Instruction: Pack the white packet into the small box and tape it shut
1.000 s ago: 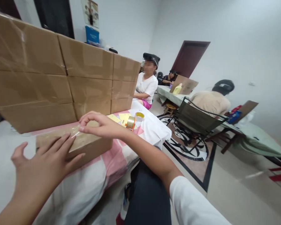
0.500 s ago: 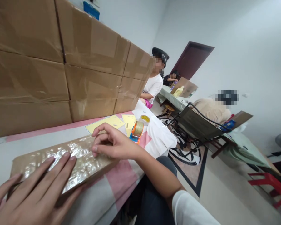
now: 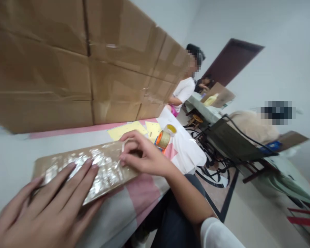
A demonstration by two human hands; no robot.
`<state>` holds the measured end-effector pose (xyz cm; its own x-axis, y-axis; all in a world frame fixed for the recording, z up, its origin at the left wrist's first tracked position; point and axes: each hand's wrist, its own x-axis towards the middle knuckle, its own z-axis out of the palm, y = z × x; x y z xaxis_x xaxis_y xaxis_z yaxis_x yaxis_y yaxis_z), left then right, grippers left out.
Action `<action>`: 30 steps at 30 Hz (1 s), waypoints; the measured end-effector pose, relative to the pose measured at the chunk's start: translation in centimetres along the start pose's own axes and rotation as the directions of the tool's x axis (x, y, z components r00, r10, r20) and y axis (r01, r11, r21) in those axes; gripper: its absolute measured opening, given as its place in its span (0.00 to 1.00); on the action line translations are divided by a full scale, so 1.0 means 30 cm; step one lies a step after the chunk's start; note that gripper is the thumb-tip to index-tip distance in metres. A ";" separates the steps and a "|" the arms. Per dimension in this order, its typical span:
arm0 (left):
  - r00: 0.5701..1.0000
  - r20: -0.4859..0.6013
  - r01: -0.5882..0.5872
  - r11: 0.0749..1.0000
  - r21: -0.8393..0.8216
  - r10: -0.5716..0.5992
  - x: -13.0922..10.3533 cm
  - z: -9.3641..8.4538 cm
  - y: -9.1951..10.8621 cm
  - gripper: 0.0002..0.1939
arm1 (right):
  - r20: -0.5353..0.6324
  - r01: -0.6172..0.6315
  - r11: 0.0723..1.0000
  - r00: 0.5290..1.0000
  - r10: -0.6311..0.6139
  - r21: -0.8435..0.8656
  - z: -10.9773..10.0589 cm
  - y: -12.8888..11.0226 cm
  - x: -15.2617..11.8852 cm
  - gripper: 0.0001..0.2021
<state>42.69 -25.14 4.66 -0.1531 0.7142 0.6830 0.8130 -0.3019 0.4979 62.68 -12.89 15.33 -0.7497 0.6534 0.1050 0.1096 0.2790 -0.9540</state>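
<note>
Pinching, seemingly, clear tape, right hand [image 3: 144,159] works; flat left hand [image 3: 49,203] presses glossy cardboard box [image 3: 103,165].

big cardboard boxes [image 3: 93,58] stacked at back of bench [image 3: 12,158], yellow sheets [image 3: 127,130] beside tape roll [image 3: 164,139], folding chair [image 3: 228,143] off right

Table under a white-and-pink cloth [image 3: 144,193]. Flat taped cardboard package [image 3: 93,168] lies at the near edge; stacked cartons [image 3: 80,69] behind it. Yellow sheets [image 3: 129,129] and tape dispenser [image 3: 163,139] beyond its right end.
</note>
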 end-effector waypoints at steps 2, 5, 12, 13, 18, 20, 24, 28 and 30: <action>0.988 0.127 -0.114 0.965 0.235 0.086 0.013 -0.047 0.037 0.37 | -0.041 0.017 1.000 0.999 -0.018 -0.017 0.001 -0.001 -0.001 0.26; 0.965 0.197 -0.238 0.896 0.374 0.174 0.043 -0.086 0.084 0.35 | -0.070 0.019 0.997 0.997 -0.024 -0.077 0.001 -0.005 0.003 0.30; 0.969 0.202 -0.208 0.907 0.367 0.141 0.064 -0.089 0.108 0.25 | -0.151 -0.063 0.967 0.988 0.026 -0.246 0.053 -0.014 -0.003 0.21; 0.970 0.206 -0.202 0.908 0.368 0.132 0.063 -0.089 0.109 0.25 | -0.167 -0.074 0.958 0.986 0.028 -0.276 0.062 -0.012 -0.004 0.20; 0.967 0.221 -0.205 0.901 0.382 0.127 0.065 -0.091 0.113 0.23 | -0.197 -0.122 0.927 0.979 0.054 -0.355 0.083 -0.008 -0.006 0.19; 0.967 0.220 -0.204 0.903 0.378 0.127 0.065 -0.090 0.114 0.22 | -0.200 -0.136 0.928 0.977 0.069 -0.346 0.083 -0.014 -0.009 0.19; 0.968 0.213 -0.203 0.908 0.367 0.131 0.065 -0.086 0.111 0.23 | -0.212 -0.154 0.946 0.973 0.094 -0.284 0.088 -0.027 -0.017 0.18; 0.969 0.206 -0.209 0.903 0.376 0.139 0.065 -0.084 0.108 0.23 | -0.219 -0.179 0.941 0.969 0.117 -0.287 0.101 -0.026 -0.017 0.17; 0.968 0.208 -0.211 0.901 0.380 0.139 0.065 -0.084 0.108 0.22 | -0.239 -0.194 0.933 0.963 0.123 -0.303 0.108 -0.022 -0.013 0.16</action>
<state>43.61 -26.31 8.97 0.0818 0.7810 0.6192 0.9779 -0.1828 0.1013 60.79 -15.61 14.99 -0.5529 0.8317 0.0508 0.4453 0.3465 -0.8256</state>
